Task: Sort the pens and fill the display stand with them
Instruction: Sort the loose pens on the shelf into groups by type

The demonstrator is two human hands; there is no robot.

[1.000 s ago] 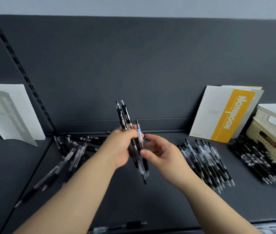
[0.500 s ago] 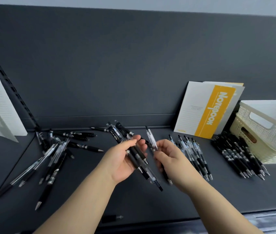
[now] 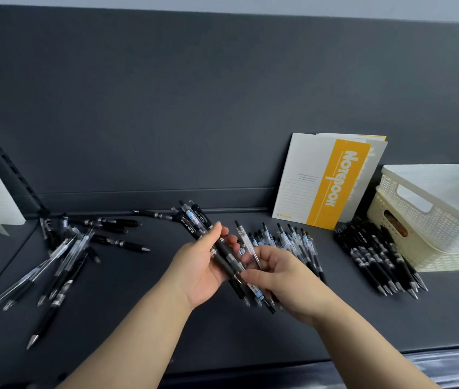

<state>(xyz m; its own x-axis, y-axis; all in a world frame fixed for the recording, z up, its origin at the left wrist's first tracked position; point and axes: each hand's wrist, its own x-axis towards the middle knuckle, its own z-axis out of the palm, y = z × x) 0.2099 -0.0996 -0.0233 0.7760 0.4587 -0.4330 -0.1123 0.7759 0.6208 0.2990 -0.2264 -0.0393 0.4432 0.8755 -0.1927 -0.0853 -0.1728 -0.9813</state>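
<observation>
together, left hand (image 3: 198, 272) grips a pen bundle (image 3: 219, 248); right hand (image 3: 281, 279) pinches one clear pen (image 3: 246, 242).

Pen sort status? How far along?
Done: a clear-pen row and a black-pen row lie sorted. In hand: left hand grips a bundle; right hand pinches one clear pen. Left: the heap is unsorted; no stand is visible.

the left hand (image 3: 200, 273) and right hand (image 3: 284, 284) are bare. both slim forearms are bare too, right to the frame's edge.
</observation>
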